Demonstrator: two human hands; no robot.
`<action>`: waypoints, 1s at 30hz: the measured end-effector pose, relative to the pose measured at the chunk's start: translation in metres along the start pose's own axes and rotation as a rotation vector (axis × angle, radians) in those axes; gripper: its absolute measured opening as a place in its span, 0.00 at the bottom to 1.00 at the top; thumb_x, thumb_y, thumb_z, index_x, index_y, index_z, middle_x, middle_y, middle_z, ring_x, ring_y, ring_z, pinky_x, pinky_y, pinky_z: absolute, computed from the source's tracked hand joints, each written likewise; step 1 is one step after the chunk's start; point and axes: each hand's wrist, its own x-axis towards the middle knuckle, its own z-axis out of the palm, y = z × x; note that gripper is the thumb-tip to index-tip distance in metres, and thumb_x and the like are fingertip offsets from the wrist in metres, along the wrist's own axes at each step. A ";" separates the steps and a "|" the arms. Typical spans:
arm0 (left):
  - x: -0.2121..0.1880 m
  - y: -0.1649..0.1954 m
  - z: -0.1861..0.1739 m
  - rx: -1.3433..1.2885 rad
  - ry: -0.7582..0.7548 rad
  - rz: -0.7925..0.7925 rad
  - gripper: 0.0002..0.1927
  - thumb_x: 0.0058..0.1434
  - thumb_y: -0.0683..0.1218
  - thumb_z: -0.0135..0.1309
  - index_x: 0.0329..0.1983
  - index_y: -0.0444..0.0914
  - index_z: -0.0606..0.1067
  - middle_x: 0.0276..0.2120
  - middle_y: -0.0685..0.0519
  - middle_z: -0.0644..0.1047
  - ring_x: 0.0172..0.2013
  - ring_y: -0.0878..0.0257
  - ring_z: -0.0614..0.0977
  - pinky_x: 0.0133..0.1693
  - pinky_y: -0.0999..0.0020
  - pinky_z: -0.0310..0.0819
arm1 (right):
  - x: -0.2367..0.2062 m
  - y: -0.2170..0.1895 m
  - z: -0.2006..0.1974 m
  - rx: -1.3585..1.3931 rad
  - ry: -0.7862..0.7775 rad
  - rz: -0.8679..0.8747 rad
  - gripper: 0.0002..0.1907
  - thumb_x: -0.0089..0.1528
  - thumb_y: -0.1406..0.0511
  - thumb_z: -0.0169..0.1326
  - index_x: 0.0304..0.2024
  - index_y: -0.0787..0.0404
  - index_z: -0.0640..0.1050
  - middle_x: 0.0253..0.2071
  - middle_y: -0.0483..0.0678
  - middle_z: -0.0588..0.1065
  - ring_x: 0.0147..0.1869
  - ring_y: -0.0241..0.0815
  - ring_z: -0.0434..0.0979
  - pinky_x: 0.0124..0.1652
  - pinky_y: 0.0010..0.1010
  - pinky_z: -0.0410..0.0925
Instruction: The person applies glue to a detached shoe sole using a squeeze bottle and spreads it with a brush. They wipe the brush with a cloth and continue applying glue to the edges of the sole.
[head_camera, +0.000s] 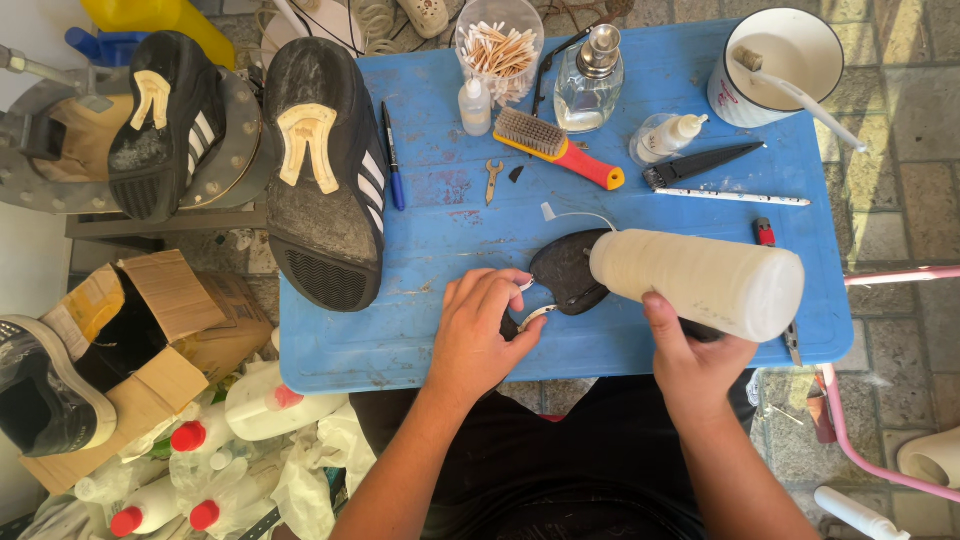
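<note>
My right hand (695, 355) grips a large white plastic bottle (700, 283), tilted sideways with its mouth pointing left over a black rubber sole piece (565, 270) on the blue table (440, 230). My left hand (482, 330) pinches the near edge of that black piece with a small white curved strip at its fingertips. A black sports shoe (325, 170) lies sole up at the table's left edge. A second black shoe (165, 120) rests sole up on a metal stand further left.
On the table stand a brush with an orange handle (558, 147), a glass spray bottle (590, 80), a jar of cotton swabs (500, 45), a blue pen (391, 155), a black comb (700, 165) and a white mug (780, 65). A cardboard box (140, 350) and red-capped bottles (200, 470) lie lower left.
</note>
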 end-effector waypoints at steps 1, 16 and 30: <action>0.000 0.000 0.000 0.004 -0.003 0.008 0.21 0.50 0.43 0.69 0.45 0.39 0.74 0.35 0.57 0.75 0.46 0.57 0.78 0.50 0.58 0.67 | -0.001 0.000 0.002 0.058 0.011 0.050 0.18 0.68 0.75 0.63 0.57 0.72 0.72 0.47 0.55 0.76 0.45 0.41 0.78 0.47 0.30 0.71; 0.000 -0.001 -0.007 0.048 -0.062 -0.085 0.27 0.44 0.48 0.72 0.43 0.40 0.70 0.56 0.50 0.75 0.55 0.51 0.75 0.55 0.55 0.66 | 0.056 0.030 -0.026 1.473 0.181 0.810 0.35 0.69 0.46 0.57 0.66 0.64 0.70 0.57 0.54 0.74 0.36 0.31 0.71 0.27 0.13 0.63; 0.017 0.009 0.022 0.087 -0.114 -0.099 0.49 0.45 0.51 0.72 0.68 0.32 0.63 0.60 0.42 0.69 0.60 0.44 0.71 0.59 0.54 0.70 | 0.080 0.044 -0.022 2.069 0.096 1.157 0.56 0.58 0.43 0.65 0.68 0.77 0.57 0.51 0.56 0.73 0.38 0.36 0.71 0.30 0.18 0.67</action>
